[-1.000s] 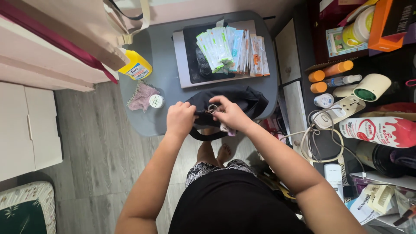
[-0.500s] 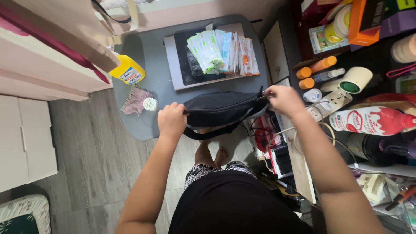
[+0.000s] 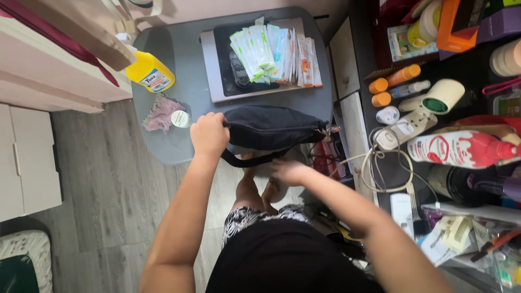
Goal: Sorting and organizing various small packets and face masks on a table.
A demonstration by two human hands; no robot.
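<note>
A black zippered pouch bag [image 3: 274, 127] lies on the near edge of a small grey table [image 3: 187, 57], its strap hanging below the edge. My left hand [image 3: 209, 134] is closed on the bag's left end. My right hand [image 3: 287, 171] is lower, below the table edge and under the bag, blurred, fingers loosely apart and holding nothing that I can see. The bag's zip looks closed, with its pull at the right end.
On the table sit a yellow bottle [image 3: 150, 72], a pink cloth [image 3: 161, 113] with a small white lid [image 3: 180, 119], and a tray of flat packets [image 3: 271, 51]. Crowded shelves with bottles [image 3: 461, 149] and cables stand at right; white cabinet [image 3: 27, 157] at left.
My right hand pulled across to the bag's right end, then let go and dropped below the table edge. The left hand kept its hold on the bag's left end.
</note>
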